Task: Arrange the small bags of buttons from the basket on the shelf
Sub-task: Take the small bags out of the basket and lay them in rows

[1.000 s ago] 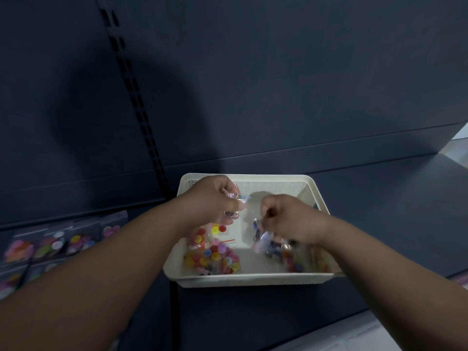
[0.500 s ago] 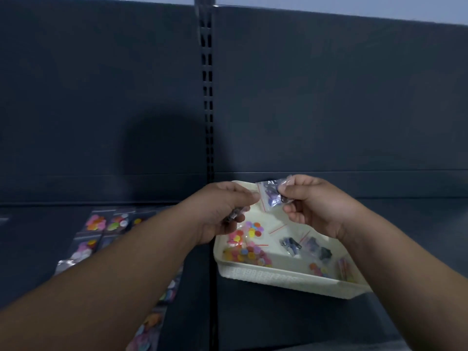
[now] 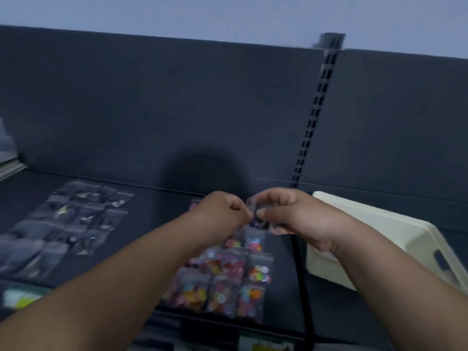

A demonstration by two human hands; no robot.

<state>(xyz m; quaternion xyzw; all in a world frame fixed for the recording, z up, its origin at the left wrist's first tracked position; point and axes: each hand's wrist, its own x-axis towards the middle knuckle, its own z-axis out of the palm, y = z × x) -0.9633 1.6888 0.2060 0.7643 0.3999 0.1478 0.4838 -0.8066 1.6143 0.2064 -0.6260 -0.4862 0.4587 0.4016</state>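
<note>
My left hand [image 3: 224, 211] and right hand [image 3: 291, 215] meet with fingers curled. Both pinch one small clear plastic bag of dark buttons [image 3: 258, 224], held in the air between them. Half a second ago that bag hung just over the cream plastic basket [image 3: 379, 236]. Now the basket sits out past my right wrist, and both hands hover above the dark flat shelf [image 3: 157, 219].

Right beneath my hands lies a tidy block of clear bags of bright coloured buttons [image 3: 228, 282]. Well out beyond my left hand is a second block of clear bags with dark and silvery contents [image 3: 71, 224]. So the bag is out of the basket and on its way, and I judge that placing it comes next. Dark buttons probably belong with the far block. Blur stops me telling whether my left hand hides a second bag.
</note>
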